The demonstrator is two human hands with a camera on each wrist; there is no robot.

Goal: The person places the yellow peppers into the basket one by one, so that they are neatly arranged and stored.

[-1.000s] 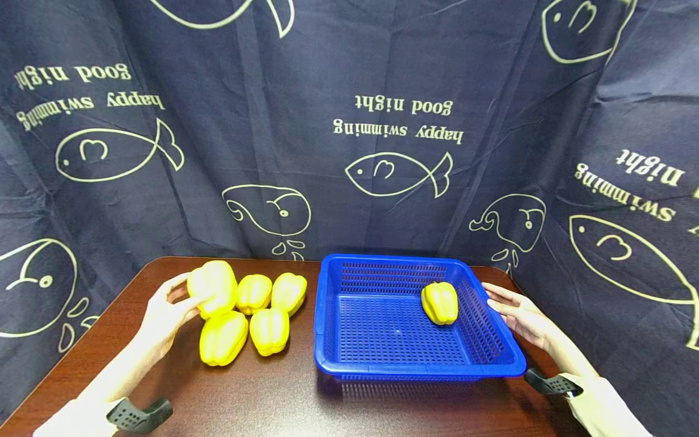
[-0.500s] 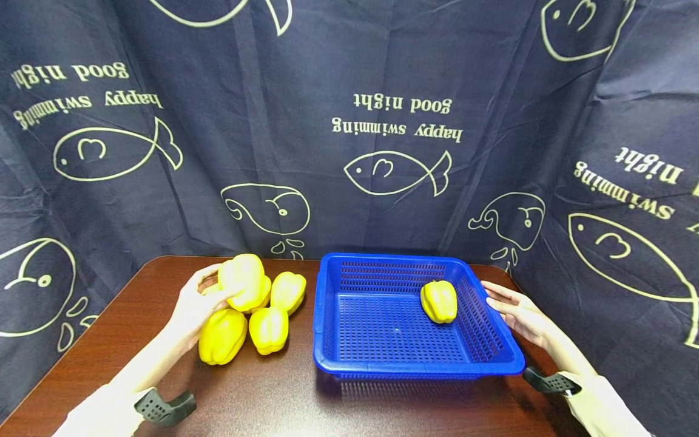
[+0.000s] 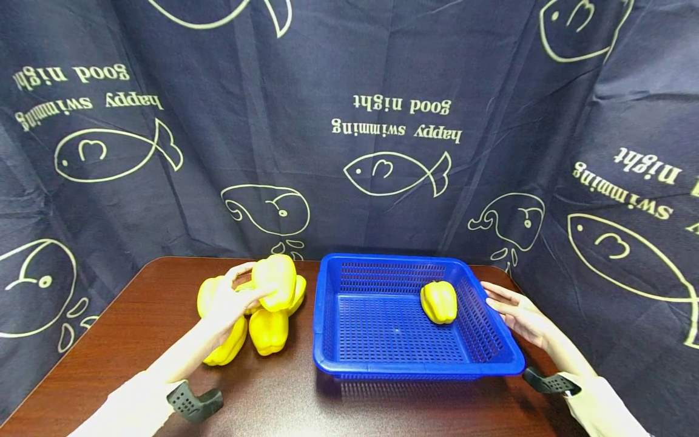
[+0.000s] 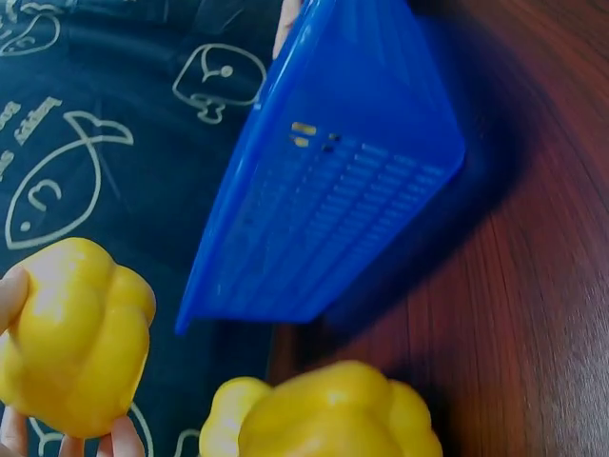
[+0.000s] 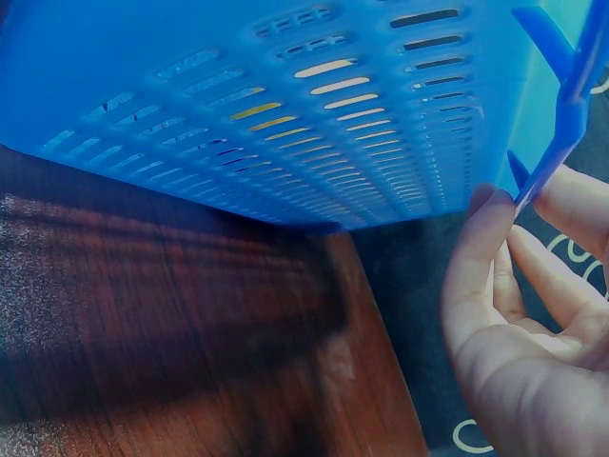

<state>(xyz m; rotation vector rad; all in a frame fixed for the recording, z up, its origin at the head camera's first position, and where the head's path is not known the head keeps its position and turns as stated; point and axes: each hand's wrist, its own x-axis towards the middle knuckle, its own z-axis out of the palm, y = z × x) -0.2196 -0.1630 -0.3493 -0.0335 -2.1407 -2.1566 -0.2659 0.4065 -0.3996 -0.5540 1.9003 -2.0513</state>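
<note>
My left hand (image 3: 228,306) holds a yellow bell pepper (image 3: 276,280) above several other yellow bell peppers on the table. The left wrist view shows the held bell pepper (image 4: 76,333) between thumb and fingertips, at the left edge. One of the peppers below it, the front bell pepper (image 3: 269,332), lies nearest the basket's left side. My right hand (image 3: 521,317) pinches the right rim of a blue plastic basket (image 3: 415,369). Seen from the right wrist, the thumb is under the rim (image 5: 568,119) and fingers are across it. Inside the basket, toward the right, lies one bell pepper (image 3: 439,302).
The brown wooden table (image 3: 267,400) carries the basket and the pepper group, with a strip of bare wood between them. Behind and beside it hangs a dark curtain (image 3: 393,218) with fish drawings. Left forearm and hand partly cover the peppers at the left.
My left hand has carried the held bell pepper to the right, across the pepper group toward the basket. My right hand and the basket have stayed in place.
</note>
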